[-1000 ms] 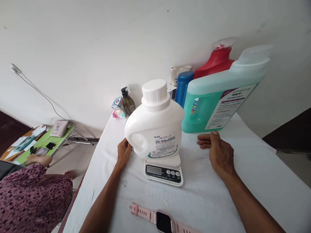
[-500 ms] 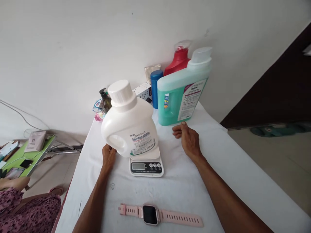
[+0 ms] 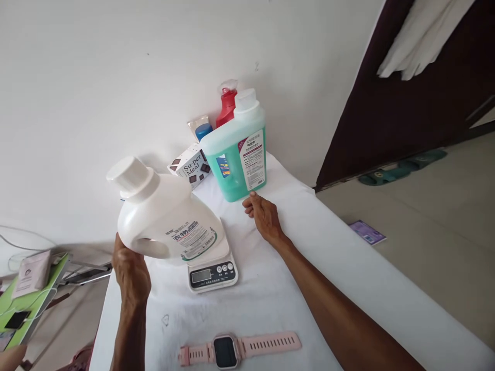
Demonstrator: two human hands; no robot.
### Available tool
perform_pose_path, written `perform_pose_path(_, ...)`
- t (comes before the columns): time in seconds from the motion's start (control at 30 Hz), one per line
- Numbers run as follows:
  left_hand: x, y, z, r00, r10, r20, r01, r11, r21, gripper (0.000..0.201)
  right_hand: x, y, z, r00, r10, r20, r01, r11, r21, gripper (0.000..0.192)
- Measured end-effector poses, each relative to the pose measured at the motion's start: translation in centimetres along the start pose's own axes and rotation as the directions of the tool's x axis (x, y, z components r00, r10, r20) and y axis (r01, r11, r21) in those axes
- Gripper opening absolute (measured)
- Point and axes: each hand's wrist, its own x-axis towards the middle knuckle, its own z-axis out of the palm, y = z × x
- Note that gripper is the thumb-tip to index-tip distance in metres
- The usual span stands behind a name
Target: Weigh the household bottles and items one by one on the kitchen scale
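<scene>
A white laundry detergent bottle [image 3: 170,211] with a screw cap leans to the left, its base over the white kitchen scale [image 3: 212,275]. My left hand [image 3: 131,268] is closed at the bottle's handle side, with its fingertips hidden behind the plastic. Whether the bottle's lower edge still touches the scale's plate I cannot tell. To the right, my right hand [image 3: 265,214] holds nothing. Its fingers are loosely bent and the thumb points up, close to the bottom of a jug of green liquid [image 3: 232,170], which stands upright.
Behind the jug are a red bottle [image 3: 227,105], a blue-capped container [image 3: 203,131] and a Su-per Meal box [image 3: 191,165]. A pink smartwatch [image 3: 225,352] lies in front on the white cloth [image 3: 270,299]. At left stands a green table [image 3: 38,304]; slippers [image 3: 402,169] lie on the floor.
The white bottle has gone from upright to tilted left, with my left hand now up at its handle side. The view has swung right. My right hand stays near the green jug.
</scene>
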Motion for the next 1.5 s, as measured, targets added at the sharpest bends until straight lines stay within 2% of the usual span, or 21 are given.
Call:
perform_pose_path(0.1, 0.2, 1.1, 1.6, 0.998, -0.050, 0.024, 0.052, 0.994, -0.097, 0.064, 0.1, -0.1, 0.0, 1.000, 0.004, -0.001, -0.004, 1.000, 0.012, 0.085)
perform_pose_path(0.17, 0.5, 1.5, 2.3, 0.993, -0.113, 0.021, 0.114, 0.981, -0.159, 0.069, 0.1, -0.2, -0.1, 1.000, -0.004, -0.001, 0.004, 1.000, 0.018, 0.085)
perform_pose_path(0.3, 2.0, 2.2, 3.3, 0.975, -0.211, -0.074, 0.194, 0.963, -0.187, 0.070, 0.1, -0.2, -0.2, 1.000, -0.007, -0.009, 0.007, 0.999, 0.036, 0.085)
perform_pose_path(0.37, 3.2, 2.8, 3.8, 0.976, -0.184, -0.116, 0.160, 0.968, -0.191, 0.065, 0.1, -0.1, -0.2, 1.000, 0.000, -0.003, 0.000, 0.999, 0.042, 0.084)
perform_pose_path(0.43, 4.8, 3.4, 4.4, 0.982, -0.103, -0.156, 0.072, 0.978, -0.194, 0.061, 0.1, 0.0, -0.3, 1.000, 0.001, 0.004, -0.001, 0.999, 0.047, 0.082)
perform_pose_path(0.53, 7.4, 3.8, 5.9, 0.987, -0.004, -0.158, -0.027, 0.981, -0.192, 0.061, 0.2, 0.1, -0.2, 1.000, 0.001, 0.001, -0.001, 0.999, 0.050, 0.080)
perform_pose_path(0.63, 9.6, 2.8, 7.8, 0.990, 0.006, -0.139, -0.033, 0.982, -0.189, 0.061, 0.2, 0.2, -0.1, 1.000, 0.006, 0.003, -0.007, 0.999, 0.043, 0.081)
perform_pose_path(0.73, 10.8, 0.9, 9.8, 0.990, -0.022, -0.140, -0.003, 0.984, -0.177, 0.061, 0.1, 0.1, -0.1, 1.000, 0.002, 0.010, -0.003, 1.000, 0.022, 0.083)
perform_pose_path(0.97, 11.1, -3.8, 14.1, 0.984, -0.139, -0.114, 0.121, 0.981, -0.150, 0.063, -0.1, -0.1, -0.2, 1.000, 0.024, 0.008, -0.024, 1.000, 0.002, 0.087)
perform_pose_path(1.17, 11.5, -7.1, 16.7, 0.969, -0.225, -0.101, 0.204, 0.961, -0.184, 0.060, 0.0, -0.1, -0.2, 0.999, 0.052, 0.007, -0.052, 0.998, -0.024, 0.089)
perform_pose_path(1.3, 11.3, -8.5, 17.7, 0.968, -0.231, -0.103, 0.205, 0.956, -0.212, 0.058, 0.1, 0.1, 0.0, 0.998, 0.069, -0.006, -0.069, 0.997, -0.028, 0.088)
perform_pose_path(1.4, 10.7, -8.5, 17.8, 0.987, -0.160, -0.023, 0.154, 0.975, -0.160, 0.056, 0.1, 0.2, 0.1, 0.995, 0.096, -0.010, -0.097, 0.992, -0.075, 0.090)
perform_pose_path(1.47, 10.6, -7.9, 16.7, 0.993, -0.103, 0.066, 0.107, 0.992, -0.070, 0.055, 0.1, 0.0, 0.0, 0.993, 0.121, -0.010, -0.121, 0.985, -0.123, 0.090)
perform_pose_path(1.5, 10.7, -7.5, 15.5, 0.994, -0.065, 0.091, 0.067, 0.998, -0.018, 0.054, 0.1, -0.1, 0.0, 0.992, 0.129, -0.009, -0.129, 0.981, -0.143, 0.090)
